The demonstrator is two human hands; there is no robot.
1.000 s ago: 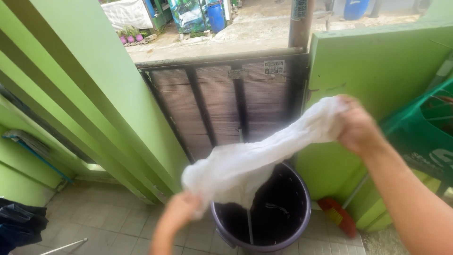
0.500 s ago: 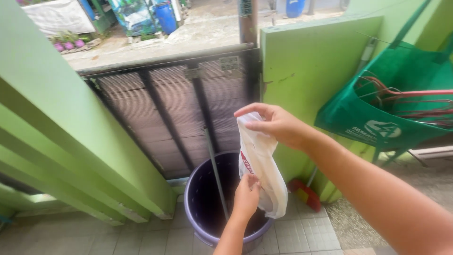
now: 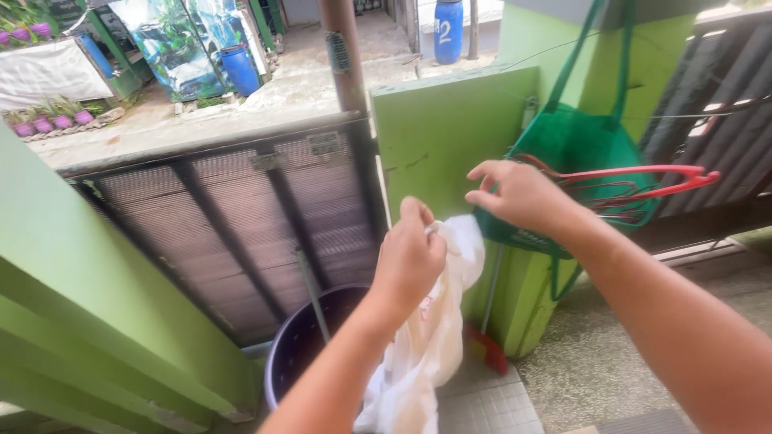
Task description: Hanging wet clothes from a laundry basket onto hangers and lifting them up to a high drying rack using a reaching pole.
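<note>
Right hand (image 3: 515, 197) released cloth (image 3: 434, 337), reaching bag (image 3: 587, 153).

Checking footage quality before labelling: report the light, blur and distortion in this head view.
Head view: even daylight, brightest on the sunlit yard at the top; left hand gripping the white cloth and right hand open by the green bag are fairly sharp; slight softness on the near forearms; wide-angle lens bends the green railing.

Left hand (image 3: 410, 257): mine, bare, with no glove, ring or watch on it.
Right hand (image 3: 519, 195): bare too, nothing worn on the fingers or wrist.
Forearms: both uncovered, no sleeve reaching into view.
</note>
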